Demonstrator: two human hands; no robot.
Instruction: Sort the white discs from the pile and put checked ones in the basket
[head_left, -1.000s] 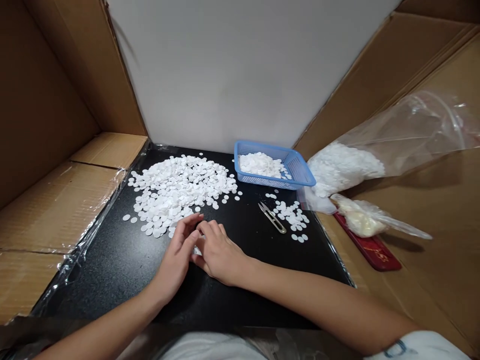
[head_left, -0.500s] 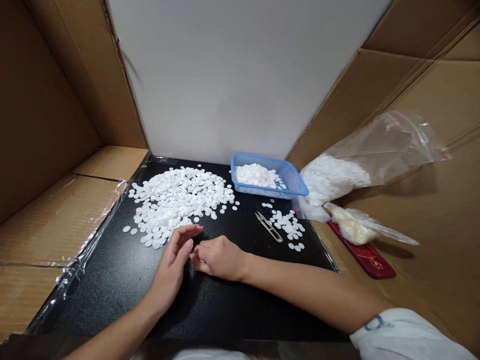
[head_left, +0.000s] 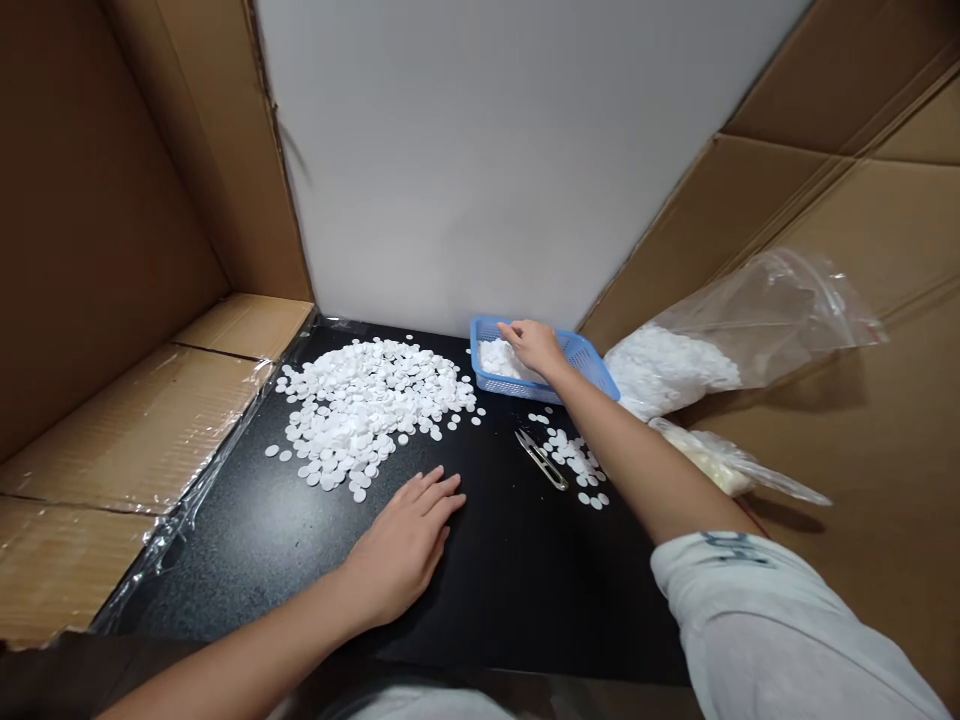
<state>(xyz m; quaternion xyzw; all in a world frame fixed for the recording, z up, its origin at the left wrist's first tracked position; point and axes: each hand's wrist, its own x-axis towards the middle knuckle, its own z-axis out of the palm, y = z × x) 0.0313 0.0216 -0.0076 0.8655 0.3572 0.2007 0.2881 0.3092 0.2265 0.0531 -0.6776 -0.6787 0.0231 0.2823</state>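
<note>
My left hand (head_left: 405, 545) lies palm down on the black tabletop (head_left: 517, 590), fingers stretched out and slightly apart, with nothing in it. In front of it spreads a large pile of small white round discs (head_left: 375, 400). My right hand (head_left: 534, 345) is over the blue plastic basket (head_left: 600, 372), above the white discs (head_left: 495, 358) inside. Its visible fingers point left, bent and a little apart; the underside is hidden and I see no disc held there. Thread snips (head_left: 541, 460) lie under my right forearm's left side, beside a smaller group of discs (head_left: 574, 455).
A clear zip bag (head_left: 675, 360) of white pieces leans by the basket. Near my right forearm sits a smaller bag (head_left: 712, 458) with pale yellowish contents. Cardboard walls (head_left: 862, 210) flank the table, and a white panel (head_left: 487, 170) stands behind.
My right hand went from a closed shape near my left hand to above the basket. My left hand turned palm down and moved right onto the table. The view shifted slightly.
</note>
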